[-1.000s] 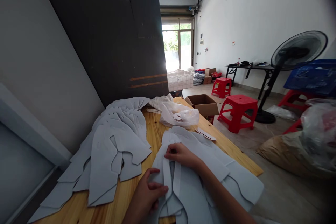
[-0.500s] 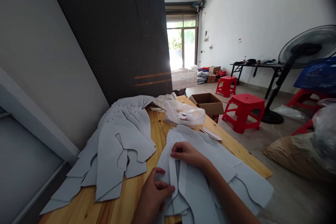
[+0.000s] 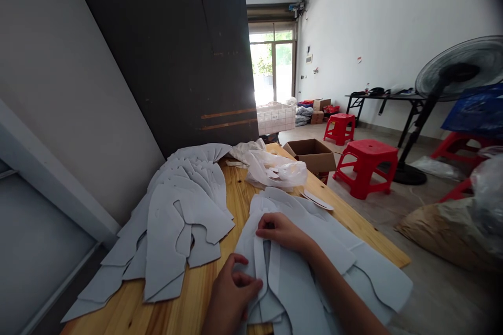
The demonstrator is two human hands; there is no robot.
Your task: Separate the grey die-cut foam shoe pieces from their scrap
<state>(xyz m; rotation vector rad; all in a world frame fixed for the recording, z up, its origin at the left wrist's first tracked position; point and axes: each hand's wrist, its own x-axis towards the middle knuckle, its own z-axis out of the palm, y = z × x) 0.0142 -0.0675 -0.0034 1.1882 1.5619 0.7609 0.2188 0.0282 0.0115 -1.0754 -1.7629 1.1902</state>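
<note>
White, narrow, paper-like strip [image 3: 260, 259], lower centre, stays pinched by the right hand [image 3: 283, 231]; the left hand [image 3: 231, 290] thumbs it, grip unclear. No visible shift since, suggesting steadying.

No text is legible: the marking [image 3: 275, 117] on the white crate [image 3: 269, 124] is blurred.

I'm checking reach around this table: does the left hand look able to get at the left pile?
Probably yes: only a band of wooden tabletop shows between the left hand and the left pile.
</note>
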